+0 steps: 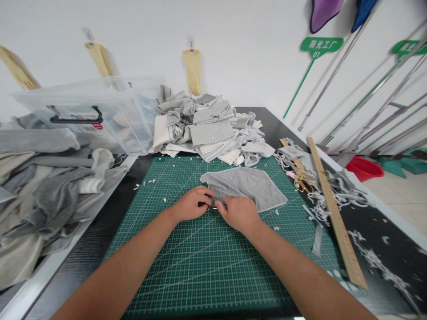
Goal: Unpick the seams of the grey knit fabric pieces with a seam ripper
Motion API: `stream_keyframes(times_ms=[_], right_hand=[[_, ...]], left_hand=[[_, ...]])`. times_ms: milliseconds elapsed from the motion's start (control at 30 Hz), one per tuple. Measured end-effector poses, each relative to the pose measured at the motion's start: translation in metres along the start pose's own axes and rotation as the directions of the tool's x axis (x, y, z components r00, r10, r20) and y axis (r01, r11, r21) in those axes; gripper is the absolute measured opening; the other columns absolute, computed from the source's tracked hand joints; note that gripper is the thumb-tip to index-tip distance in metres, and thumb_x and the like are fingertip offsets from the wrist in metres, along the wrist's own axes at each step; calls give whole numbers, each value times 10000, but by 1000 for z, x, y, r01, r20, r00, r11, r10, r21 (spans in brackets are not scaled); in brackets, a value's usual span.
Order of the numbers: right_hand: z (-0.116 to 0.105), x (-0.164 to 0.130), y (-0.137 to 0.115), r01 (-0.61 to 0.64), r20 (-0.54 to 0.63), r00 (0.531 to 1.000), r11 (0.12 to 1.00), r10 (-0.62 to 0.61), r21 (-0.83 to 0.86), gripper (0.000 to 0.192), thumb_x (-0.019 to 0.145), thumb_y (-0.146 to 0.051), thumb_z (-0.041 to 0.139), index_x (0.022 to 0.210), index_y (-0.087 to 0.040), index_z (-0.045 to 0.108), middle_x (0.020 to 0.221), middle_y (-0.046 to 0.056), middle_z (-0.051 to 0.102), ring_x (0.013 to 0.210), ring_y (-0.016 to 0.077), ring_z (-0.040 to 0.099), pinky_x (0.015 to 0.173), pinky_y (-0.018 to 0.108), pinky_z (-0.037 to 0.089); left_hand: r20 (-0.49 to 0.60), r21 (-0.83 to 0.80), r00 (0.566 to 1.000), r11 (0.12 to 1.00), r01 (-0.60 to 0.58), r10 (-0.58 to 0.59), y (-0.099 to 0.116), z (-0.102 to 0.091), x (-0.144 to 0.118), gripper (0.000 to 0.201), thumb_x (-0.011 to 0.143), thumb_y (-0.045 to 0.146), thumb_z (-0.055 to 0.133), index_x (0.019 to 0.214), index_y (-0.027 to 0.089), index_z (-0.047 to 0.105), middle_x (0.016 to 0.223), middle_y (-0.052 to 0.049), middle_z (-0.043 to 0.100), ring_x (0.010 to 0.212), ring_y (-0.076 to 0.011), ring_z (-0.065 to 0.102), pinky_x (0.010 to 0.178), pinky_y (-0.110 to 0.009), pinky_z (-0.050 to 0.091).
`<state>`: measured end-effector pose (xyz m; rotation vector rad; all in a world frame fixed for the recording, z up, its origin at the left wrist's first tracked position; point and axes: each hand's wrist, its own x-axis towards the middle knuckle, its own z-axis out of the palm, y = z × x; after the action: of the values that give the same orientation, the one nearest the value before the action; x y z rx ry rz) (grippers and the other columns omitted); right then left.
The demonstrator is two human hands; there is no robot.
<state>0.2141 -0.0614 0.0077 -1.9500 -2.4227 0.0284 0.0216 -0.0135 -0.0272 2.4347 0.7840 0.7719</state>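
Observation:
A piece of grey knit fabric [248, 184] with a pale edge lies on the green cutting mat [187, 262]. My left hand [193, 203] is closed at the fabric's near left corner, its fingers pinching the edge. Close beside it, my right hand [238, 213] is curled over the near edge, thumb pointing at the left hand. Between the two thumbs shows a small dark, shiny object [212, 208]; its kind is hard to make out. The fabric is bunched near the fingers, and the fingertips of my right hand are mostly hidden.
Behind the mat rises a heap of grey and white fabric pieces [213, 129]. More cloth [50, 195] lies left, before a clear plastic bin [83, 106]. At right are a wooden ruler [336, 218], gold-handled scissors [303, 182] and fabric scraps [320, 206]. A red basin [365, 169] stands beyond.

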Motion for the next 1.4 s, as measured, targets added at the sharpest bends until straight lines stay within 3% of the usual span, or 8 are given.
stream_keyframes(times_ms=[1400], right_hand=[[-3, -4, -6, 20, 7, 1000, 1000, -20, -4, 590, 905, -565, 243, 851, -185, 691, 789, 105, 707, 739, 234, 651, 669, 330, 441]], left_hand=[[-23, 2, 1000, 1000, 16, -16, 2, 0, 2, 234, 723, 48, 536, 770, 200, 707, 1024, -34, 650, 960, -179, 567, 888, -354, 452]])
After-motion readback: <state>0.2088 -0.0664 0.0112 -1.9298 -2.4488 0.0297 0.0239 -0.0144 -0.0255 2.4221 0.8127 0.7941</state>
